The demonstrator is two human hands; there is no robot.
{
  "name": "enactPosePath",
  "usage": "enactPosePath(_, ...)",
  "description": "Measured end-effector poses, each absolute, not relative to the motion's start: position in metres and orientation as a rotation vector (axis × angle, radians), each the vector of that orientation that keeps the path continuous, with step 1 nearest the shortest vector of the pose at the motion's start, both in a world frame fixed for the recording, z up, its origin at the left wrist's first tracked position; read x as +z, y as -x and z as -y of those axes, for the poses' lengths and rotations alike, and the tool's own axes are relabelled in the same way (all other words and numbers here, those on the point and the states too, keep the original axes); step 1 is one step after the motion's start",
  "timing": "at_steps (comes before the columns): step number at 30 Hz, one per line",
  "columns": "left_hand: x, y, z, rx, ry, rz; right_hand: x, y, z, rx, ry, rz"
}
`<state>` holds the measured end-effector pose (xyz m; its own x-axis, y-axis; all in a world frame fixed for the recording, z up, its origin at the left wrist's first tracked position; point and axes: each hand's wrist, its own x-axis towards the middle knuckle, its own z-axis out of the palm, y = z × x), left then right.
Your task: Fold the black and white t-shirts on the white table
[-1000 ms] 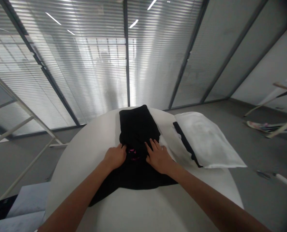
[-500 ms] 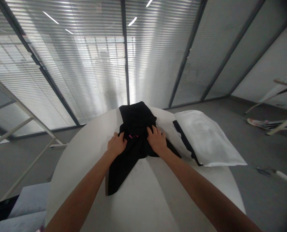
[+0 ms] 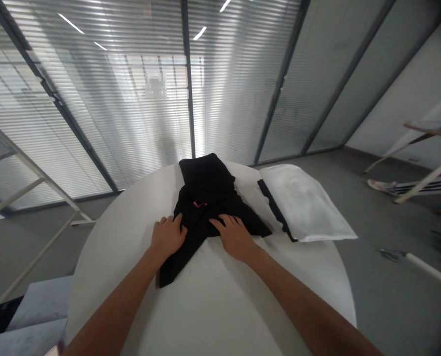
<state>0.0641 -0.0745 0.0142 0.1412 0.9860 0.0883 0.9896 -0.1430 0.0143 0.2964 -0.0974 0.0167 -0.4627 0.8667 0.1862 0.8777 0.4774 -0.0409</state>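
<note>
A black garment (image 3: pixel 206 177) with a small pink mark lies on a round white table (image 3: pixel 213 306). Two parts of it spread toward me, one to the near left and one to the right. On its left edge rests my left hand (image 3: pixel 167 236), fingers on the cloth and thumb apart, pointing inward. My right hand (image 3: pixel 235 236) lies on the lower right part, palm down, with its fingers stretched over the fabric and the thumb out to the left. Neither hand lifts the cloth.
Right of the garment lies a white bag (image 3: pixel 304 205) with a black strip (image 3: pixel 277 210) along its left side, overhanging the table edge. A pale metal frame (image 3: pixel 44 175) stands at left. Light grey cushions (image 3: pixel 38 306) are at lower left. A person's shoe (image 3: pixel 381 186) shows at right.
Both hands have slid toward me over the garment, past the pink mark to its lower part. The view has shifted slightly, and the garment lies much as before.
</note>
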Motion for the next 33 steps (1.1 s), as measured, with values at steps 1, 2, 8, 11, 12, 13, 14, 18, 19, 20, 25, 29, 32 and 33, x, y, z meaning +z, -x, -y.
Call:
enactPosePath(1,0.014,-0.061,0.073,-0.121,2.355,2.017,0.017,-0.298,0.098,-0.069,1.532,2.524)
enactPosePath(2,0.014,-0.057,0.072,-0.121,2.377,2.017,0.019,-0.3,0.097,-0.049,1.544,2.514)
enactPosePath(8,0.015,-0.033,0.068,-0.273,2.514,2.129,0.039,-0.327,0.09,0.097,1.584,2.577)
enactPosePath(11,0.017,-0.029,0.07,-0.41,2.495,2.121,0.044,-0.341,0.091,0.101,1.686,2.539)
enactPosePath(12,0.018,-0.029,0.071,-0.408,2.49,2.105,0.045,-0.345,0.093,0.084,1.721,2.514)
enactPosePath(13,0.018,-0.028,0.071,-0.374,2.475,2.094,0.046,-0.348,0.094,0.053,1.754,2.481)
enactPosePath(14,0.019,-0.028,0.072,-0.319,2.448,2.092,0.048,-0.349,0.096,0.01,1.784,2.443)
enactPosePath(18,0.021,-0.029,0.08,-0.097,2.279,2.142,0.055,-0.345,0.102,-0.099,1.759,2.318)
enactPosePath(19,0.022,-0.03,0.083,-0.089,2.237,2.142,0.056,-0.341,0.104,-0.079,1.69,2.327)
enactPosePath(20,0.023,-0.033,0.085,-0.1,2.198,2.128,0.055,-0.338,0.105,-0.048,1.609,2.351)
enactPosePath(25,0.031,-0.05,0.098,-0.248,2.219,1.857,0.042,-0.323,0.114,0.113,1.355,2.526)
enactPosePath(29,0.025,-0.065,0.106,-0.332,2.511,1.632,0.036,-0.326,0.117,0.209,1.352,2.609)
enactPosePath(32,0.017,-0.07,0.109,-0.369,2.617,1.595,0.042,-0.333,0.117,0.258,1.4,2.589)
enactPosePath(33,0.016,-0.07,0.109,-0.381,2.619,1.61,0.044,-0.335,0.116,0.278,1.436,2.56)
